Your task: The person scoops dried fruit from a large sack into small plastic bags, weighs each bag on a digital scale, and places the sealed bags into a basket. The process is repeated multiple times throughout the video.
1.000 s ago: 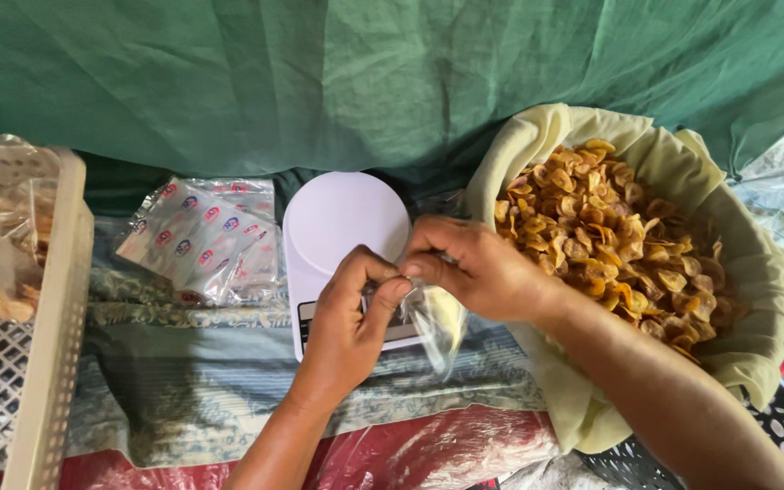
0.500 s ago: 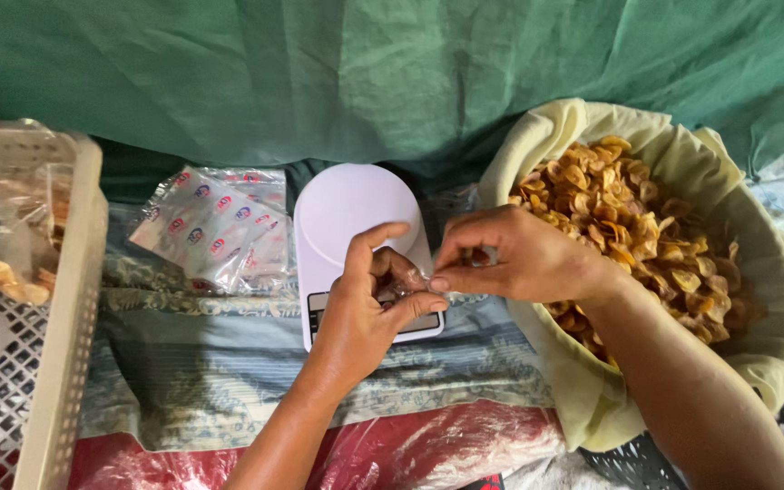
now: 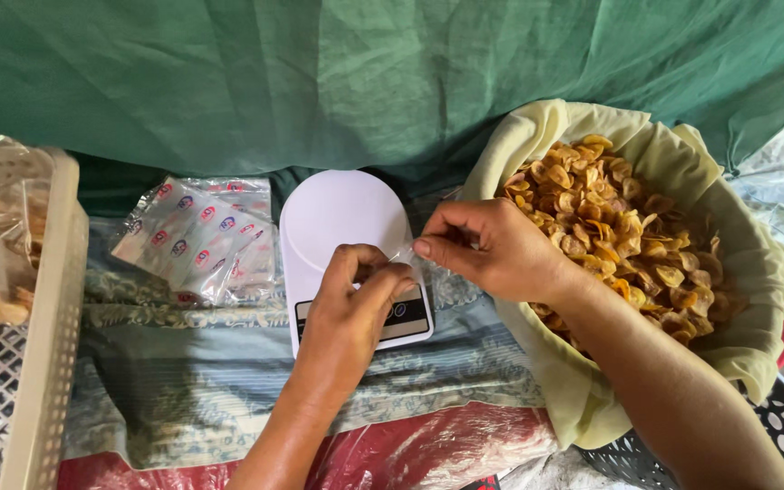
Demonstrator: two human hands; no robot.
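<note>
**Both hands pinch a clear bag over the scale**

Your left hand (image 3: pixel 348 304) and right hand (image 3: pixel 492 249) meet above the white digital kitchen scale (image 3: pixel 348 238), which lies flat on the faded blue patterned cloth (image 3: pixel 229 381). Between them you hold a small clear plastic bag (image 3: pixel 401 256); only a thin glinting strip of it shows. Your right thumb and forefinger are pressed together on that strip, and your left fingertips are closed on it from below, just over the scale's dark display. The rest of the bag is hidden behind your left hand, so you cannot tell whether it is opened or how it hangs.

Just to the right, touching your right wrist, stands the large round basket lined with pale yellow cloth (image 3: pixel 755 272), heaped with golden-brown fried chips (image 3: pixel 623 222). Left of the scale, near but apart from it, lies a loose stack of small printed clear packets (image 3: pixel 197 240) with red and blue marks. At the far left edge sits a cream plastic lattice crate (image 3: pixel 47 308) holding filled clear bags. A green tarpaulin (image 3: pixel 365 73) hangs behind everything, and red plastic sheeting (image 3: pixel 428 449) shows beneath the cloth near your left forearm.
</note>
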